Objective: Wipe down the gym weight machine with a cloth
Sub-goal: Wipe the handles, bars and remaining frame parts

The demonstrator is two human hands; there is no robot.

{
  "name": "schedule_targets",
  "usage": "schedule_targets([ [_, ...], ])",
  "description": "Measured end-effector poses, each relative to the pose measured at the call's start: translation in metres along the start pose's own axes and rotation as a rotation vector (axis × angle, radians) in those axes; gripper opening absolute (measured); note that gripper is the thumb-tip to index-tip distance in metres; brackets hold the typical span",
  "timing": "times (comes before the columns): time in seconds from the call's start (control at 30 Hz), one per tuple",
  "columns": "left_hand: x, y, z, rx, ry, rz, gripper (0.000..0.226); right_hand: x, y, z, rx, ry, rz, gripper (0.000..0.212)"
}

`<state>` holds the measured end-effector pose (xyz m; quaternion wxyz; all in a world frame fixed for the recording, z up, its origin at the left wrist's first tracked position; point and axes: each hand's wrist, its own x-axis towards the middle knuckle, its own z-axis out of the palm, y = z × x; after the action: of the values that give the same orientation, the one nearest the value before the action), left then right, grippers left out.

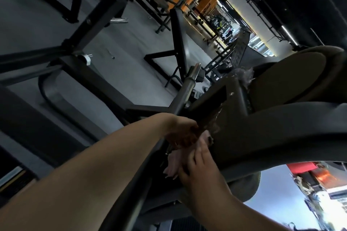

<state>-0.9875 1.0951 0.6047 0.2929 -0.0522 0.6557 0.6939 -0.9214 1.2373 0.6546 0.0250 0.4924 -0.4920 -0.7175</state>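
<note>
Two hands, low centre of frame, work a crumpled pale pink cloth [173,163] against the black steel frame bar [150,174]: left hand [183,133] gripping cloth, right hand [202,167] fingers curled on it, best wiped with firm, overlapping strokes.

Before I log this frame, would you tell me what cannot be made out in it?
Head view only:
- Left hand: fingers in shadow behind the machine frame; grip unclear.
- Cloth: mostly covered by both hands; its extent is unknown.
- Right hand: fingertips hidden against the pad.
- Far gym aisle: too small and blurred.
</note>
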Motion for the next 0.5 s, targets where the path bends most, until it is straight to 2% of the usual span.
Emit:
schedule_targets([
  [0.27,0.008,-0.01,-0.001,0.07,0.029,-0.098,0.04,0.022,-0.003,-0.003,0.217,0.014,-0.069,0.071],
  [0.37,0.015,-0.013,0.002,0.046,0.026,-0.164,0.039,0.028,-0.011,-0.004,0.122,0.002,-0.069,0.07],
  [0.47,0.004,-0.014,0.01,0.019,0.128,-0.153,0.046,0.03,-0.014,-0.009,0.066,-0.023,-0.089,0.068],
  [0.5,0.004,-0.015,0.01,-0.025,0.081,-0.169,0.049,0.03,-0.012,-0.01,0.052,-0.013,-0.089,0.067],
])
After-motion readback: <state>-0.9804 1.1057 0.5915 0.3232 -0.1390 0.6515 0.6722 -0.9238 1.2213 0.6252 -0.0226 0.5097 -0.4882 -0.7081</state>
